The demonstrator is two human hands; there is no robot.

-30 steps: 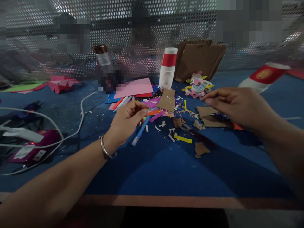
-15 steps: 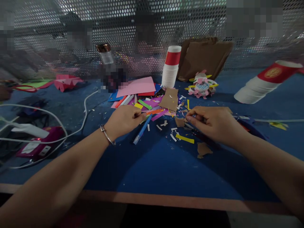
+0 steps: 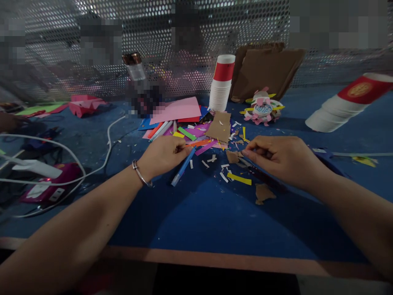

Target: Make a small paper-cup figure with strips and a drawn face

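Observation:
My left hand (image 3: 162, 155), a metal bangle on its wrist, rests curled on the blue table (image 3: 199, 217) beside a blue pen (image 3: 183, 167); its fingers are closed over the edge of the coloured paper strips (image 3: 196, 139), and what they grip is hidden. My right hand (image 3: 282, 157) is closed in a pinch just right of a small brown cardboard scrap (image 3: 232, 156), fingertips touching something thin and dark that I cannot make out. A yellow strip (image 3: 238, 179) and white paper bits lie between the hands.
A stack of red-and-white paper cups (image 3: 221, 84) stands at the back, another stack (image 3: 344, 104) lies tipped at right. Brown cardboard (image 3: 264, 71) leans on the mesh wall. A paper craft (image 3: 262, 108), pink sheet (image 3: 176, 110), white cable (image 3: 92, 172) and magenta device (image 3: 46, 188) lie around.
My right hand came down and leftward from above the cardboard pieces to the scraps at centre and closed into a pinch. My left hand curled its fingers shut by the pen.

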